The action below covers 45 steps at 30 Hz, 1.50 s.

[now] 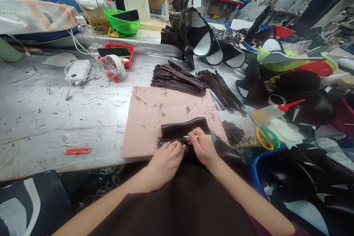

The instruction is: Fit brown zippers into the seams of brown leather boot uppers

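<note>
Leftmost on the bench, a red blade case lies near the front edge; farther back, a tape roll sits just beside a red tray. Next, the pink board. My left hand is laid flat, fingers together, pressing the near part of the black piece and gripping nothing. The piece lies on the board's near right part, its far flap raised, its right side running off toward my lap. Dark strips are heaped behind. My right hand pinches a pen, tip pointing left along a narrow band. Judgement: press close to the line, hold the pen low, use light even strokes, and leave no slack pulling from the overhang. Farther right: scissors, well apart from my hands.
</note>
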### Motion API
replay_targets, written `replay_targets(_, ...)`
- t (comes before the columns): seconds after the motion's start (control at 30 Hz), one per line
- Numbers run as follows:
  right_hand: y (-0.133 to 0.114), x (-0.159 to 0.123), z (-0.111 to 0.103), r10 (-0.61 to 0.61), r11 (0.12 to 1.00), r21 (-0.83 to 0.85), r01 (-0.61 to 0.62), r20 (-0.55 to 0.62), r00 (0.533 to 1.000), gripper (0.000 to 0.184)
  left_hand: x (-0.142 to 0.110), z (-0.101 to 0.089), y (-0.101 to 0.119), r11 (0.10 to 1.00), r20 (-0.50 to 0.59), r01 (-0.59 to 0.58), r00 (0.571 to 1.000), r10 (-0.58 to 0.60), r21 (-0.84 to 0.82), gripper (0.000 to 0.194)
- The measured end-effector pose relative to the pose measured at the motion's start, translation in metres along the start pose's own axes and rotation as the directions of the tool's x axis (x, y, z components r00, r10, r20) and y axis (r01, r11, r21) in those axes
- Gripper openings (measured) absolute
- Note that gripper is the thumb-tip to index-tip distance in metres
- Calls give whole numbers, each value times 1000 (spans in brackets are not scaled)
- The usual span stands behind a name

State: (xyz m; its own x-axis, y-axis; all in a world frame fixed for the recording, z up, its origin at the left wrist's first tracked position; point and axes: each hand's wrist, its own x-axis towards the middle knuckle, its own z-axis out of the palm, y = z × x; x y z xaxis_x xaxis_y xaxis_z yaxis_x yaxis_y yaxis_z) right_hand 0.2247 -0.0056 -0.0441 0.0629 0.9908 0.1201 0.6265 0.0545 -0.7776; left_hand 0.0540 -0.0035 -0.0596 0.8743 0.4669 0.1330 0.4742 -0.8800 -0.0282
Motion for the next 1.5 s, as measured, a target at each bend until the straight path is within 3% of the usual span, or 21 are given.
replay_targets(0.43,1,-1,1,-22,996,-84,25,35,999,25,0,0,1,1000,43,23,999,-22,-15,43)
replay_targets(1.5,-1,-1,-1,19,996,-86,-14,55,998,27,-1,0,1,1000,-14,8,1000,-8,-3,40)
